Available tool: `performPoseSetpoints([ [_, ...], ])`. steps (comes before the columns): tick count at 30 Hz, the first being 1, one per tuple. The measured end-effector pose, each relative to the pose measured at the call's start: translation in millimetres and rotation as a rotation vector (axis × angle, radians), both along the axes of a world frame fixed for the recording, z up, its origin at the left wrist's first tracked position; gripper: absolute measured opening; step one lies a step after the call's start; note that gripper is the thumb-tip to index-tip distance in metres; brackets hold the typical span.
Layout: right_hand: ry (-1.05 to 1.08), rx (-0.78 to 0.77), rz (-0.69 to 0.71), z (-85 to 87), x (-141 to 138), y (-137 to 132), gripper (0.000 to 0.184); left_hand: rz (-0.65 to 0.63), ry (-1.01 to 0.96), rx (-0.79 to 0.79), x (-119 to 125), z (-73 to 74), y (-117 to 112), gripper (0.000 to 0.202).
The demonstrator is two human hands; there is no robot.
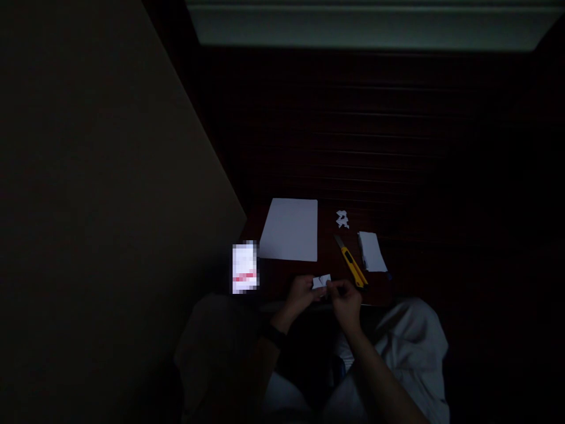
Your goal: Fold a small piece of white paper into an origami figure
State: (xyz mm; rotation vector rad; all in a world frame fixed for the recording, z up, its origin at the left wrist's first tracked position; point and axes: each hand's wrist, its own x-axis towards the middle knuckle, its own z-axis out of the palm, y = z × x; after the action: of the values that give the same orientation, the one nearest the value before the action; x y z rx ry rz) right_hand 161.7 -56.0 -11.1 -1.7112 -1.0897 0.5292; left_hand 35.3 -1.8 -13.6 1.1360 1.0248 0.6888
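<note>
A small folded piece of white paper [322, 281] is held between both hands above the near edge of a dark table [282, 272]. My left hand [302, 292] grips its left side, with a dark band on the wrist. At the paper's right edge, my right hand [346, 301] pinches it between thumb and fingers. A yellow box cutter [353, 266] lies just beyond my right hand, its blade end pointing away. Dim light hides the finer creases and some fingertips.
A large white sheet [291, 229] lies at the back left. Small folded paper pieces [342, 219] sit right of it, and a stack of white paper [373, 252] is farther right. A lit, pixelated screen [244, 267] glows at the left edge. A wall [110, 176] rises on the left.
</note>
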Motion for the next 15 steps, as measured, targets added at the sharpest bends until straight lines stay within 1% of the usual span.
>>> performPoseSetpoints([
  [6, 0.015, 0.007, -0.028, -3.8, -1, -1, 0.024, -0.039, -0.027, -0.001, 0, 0.3, 1, 0.032],
  [10, 0.040, 0.009, -0.047, -5.6, 0, 0, 0.023, -0.078, -0.068, 0.002, -1, 5.6, 0, 0.030],
  [15, 0.110, 0.016, -0.063, -5.8, 0, 0, 0.026, -0.114, -0.067, -0.022, -4, 11.7, 0, 0.031],
])
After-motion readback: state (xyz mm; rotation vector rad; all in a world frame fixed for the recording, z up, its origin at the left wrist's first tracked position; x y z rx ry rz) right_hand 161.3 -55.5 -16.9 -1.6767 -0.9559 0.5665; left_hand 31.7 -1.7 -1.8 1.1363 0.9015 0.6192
